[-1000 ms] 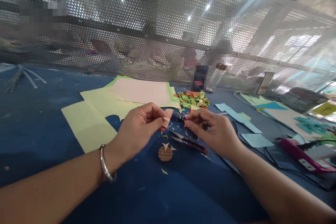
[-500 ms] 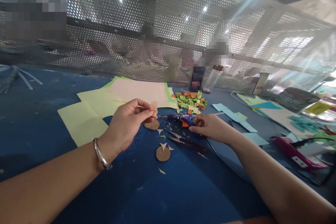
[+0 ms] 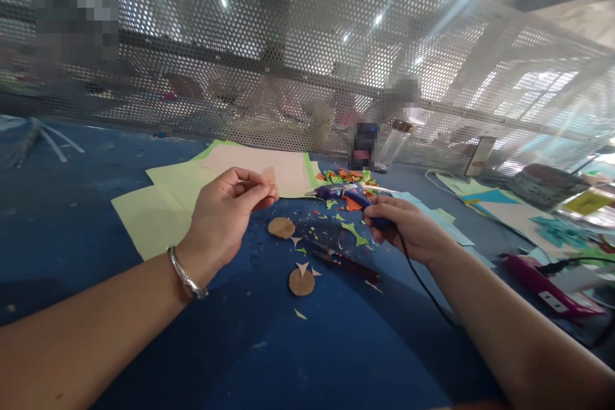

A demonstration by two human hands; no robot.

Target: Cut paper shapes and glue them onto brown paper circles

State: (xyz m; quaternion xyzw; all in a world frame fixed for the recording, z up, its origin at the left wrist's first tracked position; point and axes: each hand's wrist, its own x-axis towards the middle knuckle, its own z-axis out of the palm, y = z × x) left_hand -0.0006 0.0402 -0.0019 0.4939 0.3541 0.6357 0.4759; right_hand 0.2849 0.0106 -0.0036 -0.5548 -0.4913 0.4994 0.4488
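Observation:
My left hand (image 3: 235,205) pinches a small pale pink paper piece (image 3: 270,174) between thumb and fingertips, above the table. My right hand (image 3: 408,224) is wrapped round the handle of a blue glue gun (image 3: 343,192), its nozzle pointing left toward my left hand and apart from the paper. A black cord runs down from the handle. Below lie two round brown cardboard discs, one disc (image 3: 281,227) bare on top and a nearer disc (image 3: 302,282) with a pale pointed scrap (image 3: 302,269) on it. Dark-handled scissors (image 3: 343,261) lie to their right.
Pale yellow and pink paper sheets (image 3: 148,218) lie at the back left. Behind the glue gun sits a pile of green and orange scraps (image 3: 346,176). A magenta power strip (image 3: 548,285) stands right; a perforated metal screen (image 3: 192,77) rises behind.
My right hand has closed round the glue gun's handle and lifted it off the table. My left hand has moved slightly up and left with the paper piece.

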